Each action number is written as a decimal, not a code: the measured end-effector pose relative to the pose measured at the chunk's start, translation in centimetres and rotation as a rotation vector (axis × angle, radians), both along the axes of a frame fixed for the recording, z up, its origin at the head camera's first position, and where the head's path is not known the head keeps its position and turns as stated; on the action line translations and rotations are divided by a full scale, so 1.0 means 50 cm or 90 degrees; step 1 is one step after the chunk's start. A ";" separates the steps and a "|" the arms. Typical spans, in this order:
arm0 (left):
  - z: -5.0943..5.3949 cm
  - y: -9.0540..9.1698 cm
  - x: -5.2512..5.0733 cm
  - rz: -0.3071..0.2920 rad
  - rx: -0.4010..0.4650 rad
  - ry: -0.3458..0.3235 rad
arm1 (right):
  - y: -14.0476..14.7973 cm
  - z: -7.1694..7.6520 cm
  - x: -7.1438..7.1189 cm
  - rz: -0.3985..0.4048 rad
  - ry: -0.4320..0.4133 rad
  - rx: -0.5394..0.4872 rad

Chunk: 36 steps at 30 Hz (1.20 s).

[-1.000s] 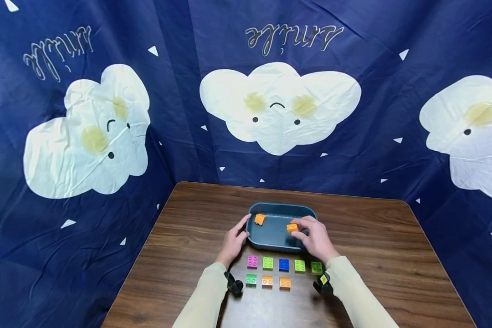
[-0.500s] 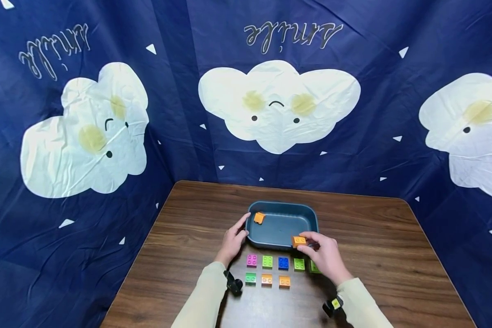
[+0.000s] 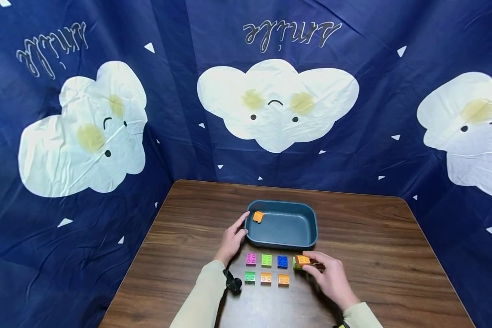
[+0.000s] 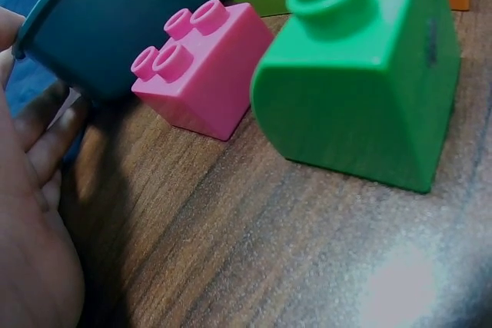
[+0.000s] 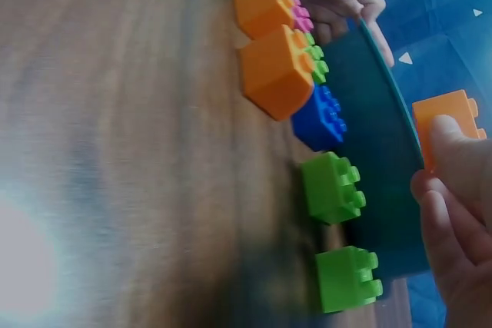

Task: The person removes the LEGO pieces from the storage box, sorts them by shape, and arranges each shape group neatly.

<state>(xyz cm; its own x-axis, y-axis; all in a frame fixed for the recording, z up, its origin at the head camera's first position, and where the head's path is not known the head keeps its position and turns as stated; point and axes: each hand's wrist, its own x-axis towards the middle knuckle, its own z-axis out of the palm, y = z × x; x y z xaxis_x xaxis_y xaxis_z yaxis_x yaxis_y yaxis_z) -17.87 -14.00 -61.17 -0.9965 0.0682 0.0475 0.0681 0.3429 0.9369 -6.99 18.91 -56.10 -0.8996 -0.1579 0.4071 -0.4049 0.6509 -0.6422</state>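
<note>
My right hand (image 3: 330, 275) pinches an orange toy building block (image 3: 303, 260) between thumb and fingers, low over the lime blocks at the right end of the back row. In the right wrist view the two lime blocks (image 5: 332, 187) show below the held block. My left hand (image 3: 231, 241) touches the left rim of a dark teal tray (image 3: 282, 244) with fairly straight fingers. Inside the tray's left end lies another orange block (image 3: 258, 217). Nearest the left wrist camera are a green block (image 4: 361, 97) with a curved side and a pink block (image 4: 207, 74).
In the back row stand pink, lime (image 3: 266, 260) and blue (image 3: 282, 261) blocks, just in front of the tray. The nearer row has the green block and two orange ones (image 3: 283, 279). The wooden table (image 3: 369, 237) meets a blue cloth backdrop (image 3: 180, 150).
My right hand has carried the orange block from over the tray, across its front rim, toward me to the back row's right end. My left hand has stayed at the rim.
</note>
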 end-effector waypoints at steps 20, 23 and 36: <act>0.009 0.001 -0.001 -0.003 0.000 -0.005 | -0.012 -0.065 0.058 0.021 -0.036 -0.033; 0.008 0.002 -0.001 -0.004 0.004 -0.012 | -0.012 -0.072 0.060 0.024 -0.013 -0.031; 0.001 0.001 0.000 0.004 -0.004 -0.007 | -0.008 -0.093 0.063 0.006 0.006 -0.007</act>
<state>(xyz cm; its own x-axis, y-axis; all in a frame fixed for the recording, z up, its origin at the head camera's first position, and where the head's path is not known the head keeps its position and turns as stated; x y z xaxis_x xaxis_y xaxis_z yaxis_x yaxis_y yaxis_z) -17.86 -13.96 -61.14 -0.9974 0.0618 0.0369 0.0562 0.3488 0.9355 -3.83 18.52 -60.77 -0.8945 -0.1614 0.4170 -0.4164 0.6405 -0.6452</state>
